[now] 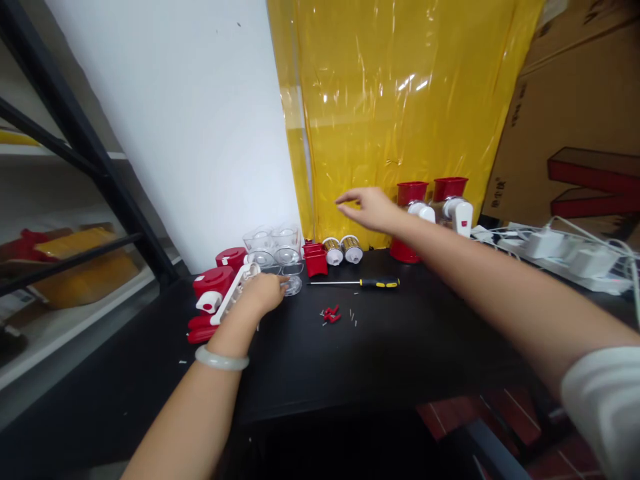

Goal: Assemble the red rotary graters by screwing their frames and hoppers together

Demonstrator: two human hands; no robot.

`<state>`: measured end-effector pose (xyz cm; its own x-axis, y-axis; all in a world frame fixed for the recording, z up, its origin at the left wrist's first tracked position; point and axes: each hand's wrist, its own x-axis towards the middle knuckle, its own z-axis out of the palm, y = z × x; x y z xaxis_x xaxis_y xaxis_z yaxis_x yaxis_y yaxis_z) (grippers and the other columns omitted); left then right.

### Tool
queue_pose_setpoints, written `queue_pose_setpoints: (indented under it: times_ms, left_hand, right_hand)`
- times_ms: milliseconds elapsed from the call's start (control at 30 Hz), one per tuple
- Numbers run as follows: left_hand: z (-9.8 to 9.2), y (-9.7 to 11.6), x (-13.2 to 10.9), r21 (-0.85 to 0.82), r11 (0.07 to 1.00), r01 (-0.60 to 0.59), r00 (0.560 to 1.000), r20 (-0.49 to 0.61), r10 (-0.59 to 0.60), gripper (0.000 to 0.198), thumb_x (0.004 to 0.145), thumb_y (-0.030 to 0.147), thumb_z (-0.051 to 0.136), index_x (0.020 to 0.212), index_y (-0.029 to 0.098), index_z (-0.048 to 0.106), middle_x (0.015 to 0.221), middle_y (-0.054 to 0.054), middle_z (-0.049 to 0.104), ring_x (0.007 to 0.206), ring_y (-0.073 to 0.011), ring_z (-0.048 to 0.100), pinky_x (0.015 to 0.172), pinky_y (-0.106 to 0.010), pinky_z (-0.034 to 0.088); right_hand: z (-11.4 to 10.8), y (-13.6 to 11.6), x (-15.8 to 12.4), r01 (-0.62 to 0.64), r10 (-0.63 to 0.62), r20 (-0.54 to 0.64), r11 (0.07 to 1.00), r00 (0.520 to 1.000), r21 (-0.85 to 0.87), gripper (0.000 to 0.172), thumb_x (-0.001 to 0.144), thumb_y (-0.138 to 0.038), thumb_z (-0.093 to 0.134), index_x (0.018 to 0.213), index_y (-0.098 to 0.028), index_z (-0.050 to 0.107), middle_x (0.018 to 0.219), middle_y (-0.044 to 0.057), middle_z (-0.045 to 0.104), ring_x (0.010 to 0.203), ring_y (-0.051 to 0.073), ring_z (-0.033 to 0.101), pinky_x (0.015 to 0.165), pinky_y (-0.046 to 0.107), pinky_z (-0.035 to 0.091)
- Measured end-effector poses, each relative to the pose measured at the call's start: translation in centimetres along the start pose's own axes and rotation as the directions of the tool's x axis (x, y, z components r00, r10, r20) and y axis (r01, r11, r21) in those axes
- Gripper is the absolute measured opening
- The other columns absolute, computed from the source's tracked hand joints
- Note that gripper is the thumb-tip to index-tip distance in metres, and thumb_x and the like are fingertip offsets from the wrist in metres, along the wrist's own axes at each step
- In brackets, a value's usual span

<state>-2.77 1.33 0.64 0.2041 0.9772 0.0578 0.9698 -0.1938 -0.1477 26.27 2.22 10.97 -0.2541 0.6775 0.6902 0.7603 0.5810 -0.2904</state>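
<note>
My left hand [265, 294], with a pale bangle [221, 360] on its wrist, reaches over the table's left side. Its fingertips close on the edge of a clear round plastic part [293, 286]; the grip is partly hidden. Behind it stand several clear plastic cups [286, 239]. White plastic handle pieces [235, 293] and red housings [214, 280] lie beside that wrist. My right hand [369, 207] is raised in front of the yellow curtain, thumb and fingers apart, holding nothing. Closest to it are two red-and-white assembled units [412, 193], partly behind my forearm.
On the black table [400, 360] lies a screwdriver [379, 283] with a yellow-black handle. Small red pieces [331, 314] and screws [352, 316] are nearer me. Two metal drums [351, 250] stand beside a red hopper [315, 259]. A power strip [595, 277] with cables sits right; shelving stands left.
</note>
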Motion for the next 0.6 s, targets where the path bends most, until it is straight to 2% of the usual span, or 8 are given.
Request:
queue_pose_setpoints:
  times_ms: [167, 300, 433, 600]
  left_hand:
    - [0.0, 0.1, -0.1, 0.005, 1.000, -0.031, 0.999, -0.030, 0.031, 0.047, 0.098, 0.040, 0.043, 0.138, 0.029, 0.065, 0.131, -0.015, 0.071, 0.124, -0.0366, 0.063, 0.103, -0.049, 0.048]
    - [-0.2, -0.1, -0.1, 0.005, 1.000, -0.025, 0.997, -0.070, 0.025, 0.049, 0.098, 0.042, 0.041, 0.139, 0.026, 0.065, 0.130, -0.016, 0.071, 0.128, -0.0397, 0.059, 0.102, -0.052, 0.047]
    - [-0.4, -0.1, -0.2, -0.010, 1.000, -0.026, 0.994, -0.111, 0.024, 0.050, 0.099, 0.041, 0.039, 0.138, 0.024, 0.065, 0.128, -0.018, 0.071, 0.124, -0.0399, 0.062, 0.099, -0.052, 0.050]
    - [-0.6, 0.1, -0.4, -0.004, 0.999, -0.050, 0.982, -0.182, 0.048, 0.050, 0.096, 0.043, 0.045, 0.137, 0.024, 0.066, 0.127, -0.017, 0.072, 0.123, -0.0401, 0.062, 0.098, -0.052, 0.050]
  right_hand:
    - [-7.5, 4.4, 0.2, -0.089, 0.081, -0.038, 0.956, 0.996, -0.280, 0.030, 0.092, -0.034, 0.061, 0.109, -0.015, 0.077, 0.110, 0.013, 0.076, 0.109, 0.027, 0.071, 0.101, 0.046, 0.053]
    - [-10.5, 8.0, 0.4, -0.198, 0.206, -0.033, 0.863, 0.978, -0.465, 0.037, 0.090, -0.034, 0.064, 0.118, -0.011, 0.073, 0.116, 0.018, 0.074, 0.113, 0.030, 0.069, 0.102, 0.047, 0.051]
    - [-11.2, 10.5, 0.8, -0.314, 0.342, -0.066, 0.745, 0.937, -0.588, 0.055, 0.089, -0.040, 0.067, 0.134, -0.009, 0.063, 0.130, 0.023, 0.065, 0.127, 0.034, 0.060, 0.109, 0.048, 0.045]
    - [-9.1, 11.7, 1.1, -0.485, 0.539, -0.085, 0.664, 0.838, -0.569, 0.066, 0.088, -0.048, 0.068, 0.140, -0.010, 0.054, 0.135, 0.024, 0.060, 0.131, 0.036, 0.055, 0.112, 0.047, 0.042]
